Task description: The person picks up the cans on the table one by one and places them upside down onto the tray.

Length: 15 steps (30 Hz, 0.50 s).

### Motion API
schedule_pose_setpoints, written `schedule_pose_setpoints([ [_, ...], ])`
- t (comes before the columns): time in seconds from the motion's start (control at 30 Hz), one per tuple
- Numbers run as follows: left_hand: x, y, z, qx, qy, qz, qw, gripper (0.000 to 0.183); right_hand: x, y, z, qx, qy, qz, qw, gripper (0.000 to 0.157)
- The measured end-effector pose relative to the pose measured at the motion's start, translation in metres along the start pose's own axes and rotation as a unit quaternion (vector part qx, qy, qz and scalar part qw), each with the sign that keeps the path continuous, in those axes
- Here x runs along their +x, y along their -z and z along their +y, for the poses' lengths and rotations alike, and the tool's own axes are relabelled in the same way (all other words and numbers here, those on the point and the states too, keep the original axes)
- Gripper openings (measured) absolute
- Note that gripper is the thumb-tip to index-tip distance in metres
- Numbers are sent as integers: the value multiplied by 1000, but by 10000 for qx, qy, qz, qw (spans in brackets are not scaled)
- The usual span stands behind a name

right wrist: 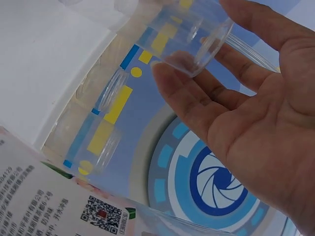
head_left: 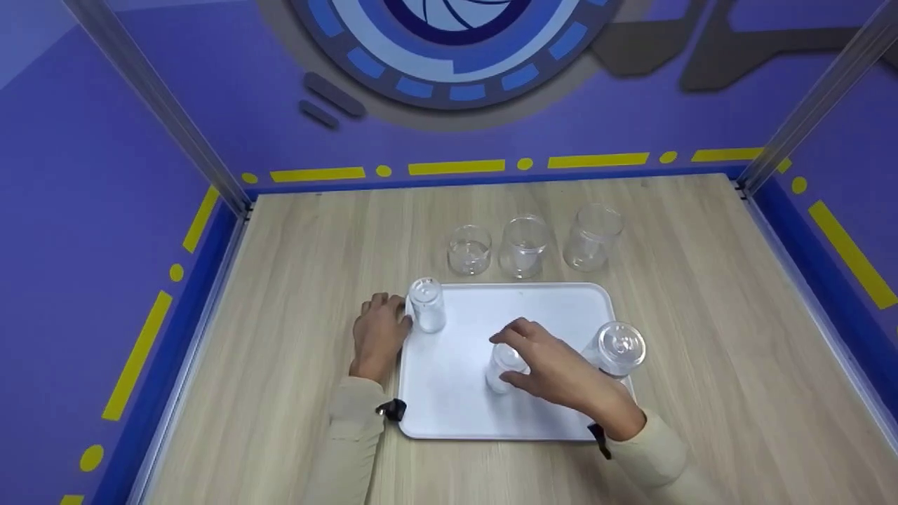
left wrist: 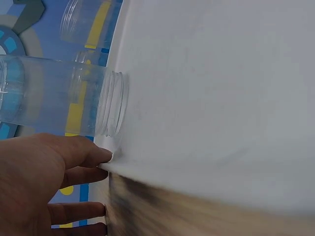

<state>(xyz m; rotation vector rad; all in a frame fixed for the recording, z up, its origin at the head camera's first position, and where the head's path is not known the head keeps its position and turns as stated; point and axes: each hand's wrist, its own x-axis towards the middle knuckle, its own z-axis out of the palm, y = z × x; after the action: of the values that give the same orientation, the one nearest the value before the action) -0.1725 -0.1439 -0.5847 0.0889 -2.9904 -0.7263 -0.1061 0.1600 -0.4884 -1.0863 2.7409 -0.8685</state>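
A white tray (head_left: 456, 414) lies on the table with clear, mouth-down jars on it. My right hand (head_left: 554, 368) holds the middle jar (head_left: 506, 358), thumb on one side and fingers on the other, near its upturned base; the right wrist view shows this jar (right wrist: 192, 37) between thumb and fingers. At the tray's left edge rests my left hand (head_left: 379, 337), its fingers fairly straight and their tips against the rim. Right beside that thumb stands another clear jar (head_left: 427, 305), its threaded mouth (left wrist: 113, 103) down on the tray.
A third upturned jar (head_left: 621, 347) stands at the tray's right edge; a printed label (right wrist: 59, 196) shows close to the right wrist camera. Behind the tray are a short glass container (head_left: 469, 250), a medium one (head_left: 524, 245) and a tall one (head_left: 593, 237). Blue panels enclose the table.
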Motion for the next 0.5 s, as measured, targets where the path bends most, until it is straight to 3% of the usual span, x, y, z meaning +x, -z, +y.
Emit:
schedule_pose_setpoints([
  [0.5, -1, -1, 1, -42, 131, -15, 9999, 35, -2, -1, 0, -115, 143, -64, 9998, 49],
])
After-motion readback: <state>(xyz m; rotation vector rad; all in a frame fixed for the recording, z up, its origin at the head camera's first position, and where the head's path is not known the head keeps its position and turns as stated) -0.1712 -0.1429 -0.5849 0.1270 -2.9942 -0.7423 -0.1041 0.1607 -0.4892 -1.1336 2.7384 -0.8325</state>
